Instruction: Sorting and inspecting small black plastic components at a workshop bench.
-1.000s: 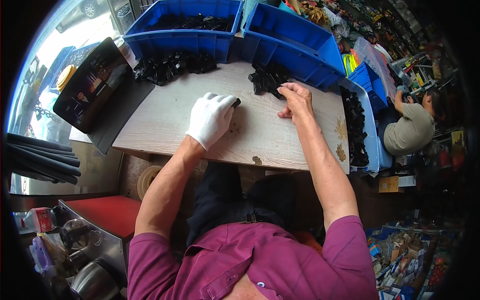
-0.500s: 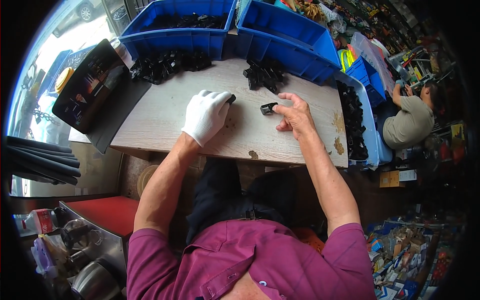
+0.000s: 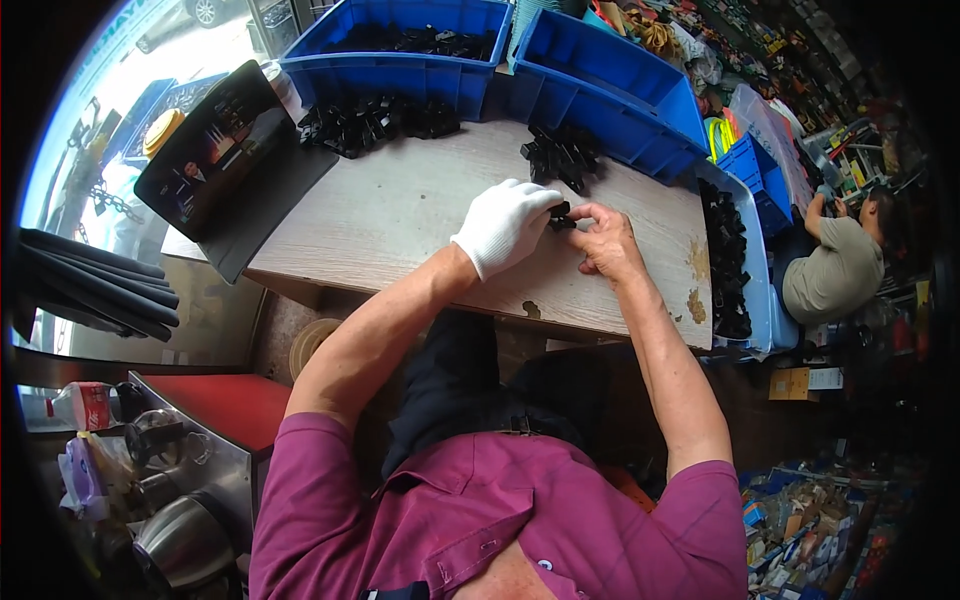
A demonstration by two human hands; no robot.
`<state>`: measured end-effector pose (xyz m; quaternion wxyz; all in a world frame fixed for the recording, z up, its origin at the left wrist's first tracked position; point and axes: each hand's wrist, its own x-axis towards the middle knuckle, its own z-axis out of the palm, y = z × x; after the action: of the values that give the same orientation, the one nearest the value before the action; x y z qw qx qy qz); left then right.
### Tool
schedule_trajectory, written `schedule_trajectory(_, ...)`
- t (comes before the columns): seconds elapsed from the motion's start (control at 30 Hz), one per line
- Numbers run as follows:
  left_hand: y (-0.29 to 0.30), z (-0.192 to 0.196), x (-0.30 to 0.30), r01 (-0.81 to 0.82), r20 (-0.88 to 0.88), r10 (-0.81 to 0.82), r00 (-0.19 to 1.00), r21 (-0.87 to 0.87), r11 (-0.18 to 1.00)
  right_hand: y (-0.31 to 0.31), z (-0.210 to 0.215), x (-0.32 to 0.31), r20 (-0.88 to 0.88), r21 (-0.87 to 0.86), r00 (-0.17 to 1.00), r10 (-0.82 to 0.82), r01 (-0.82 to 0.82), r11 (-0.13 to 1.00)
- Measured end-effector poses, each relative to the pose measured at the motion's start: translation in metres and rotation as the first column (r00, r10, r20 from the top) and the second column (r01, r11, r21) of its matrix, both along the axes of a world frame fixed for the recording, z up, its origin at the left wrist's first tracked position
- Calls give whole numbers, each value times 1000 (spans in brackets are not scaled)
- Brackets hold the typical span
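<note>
My left hand (image 3: pixel 503 226), in a white knit glove, is closed around a small black plastic-looking part (image 3: pixel 560 211). My bare right hand (image 3: pixel 610 243) meets it from the right, thumb and fingers pinching a black piece against the one in the glove. Where the two pieces touch is mostly covered by fingers, so I cannot tell whether they are joined. Just beyond my hands lies a small pile of similar black parts (image 3: pixel 560 157). A larger heap of black parts (image 3: pixel 362 126) sits farther left on the pale wooden table (image 3: pixel 390 220).
Two blue bins stand along the far edge: the left bin (image 3: pixel 400 78) holds black parts, the right bin (image 3: pixel 610 105) is beside it. A tablet in a dark case (image 3: pixel 215 150) leans at left. At right is a light-blue tub (image 3: pixel 765 300) of black parts; beyond it, a person (image 3: pixel 835 265) sits.
My left hand has moved right, bringing its black part up against the piece in my right hand. My right fingers, more spread before, are now pinched together. The whole view has shifted slightly.
</note>
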<state>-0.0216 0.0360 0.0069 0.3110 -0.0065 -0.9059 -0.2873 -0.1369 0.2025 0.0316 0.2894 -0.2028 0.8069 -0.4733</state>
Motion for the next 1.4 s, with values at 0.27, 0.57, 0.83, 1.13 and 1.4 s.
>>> schedule_trajectory(0.27,-4,-9,-17,177,8,-178,984,-180,968,-1,-3,2,-57,-25,998,3,-5,1000)
schedule_trajectory(0.57,-2,-9,0,126,16,-127,992,-300,946,-3,2,2,-81,13,995,54,-53,999)
schedule_trajectory(0.83,-40,9,1,-355,-150,326,933,-245,902,6,-8,-1,-156,9,986,63,-62,998)
schedule_trajectory(1.13,-126,-21,-10,-586,-28,662,749,-494,643,9,-8,8,30,-232,988,-149,152,961)
schedule_trajectory(1.4,-114,-22,5,-551,-111,552,826,-363,751,29,-3,-1,241,-325,943,-228,300,897)
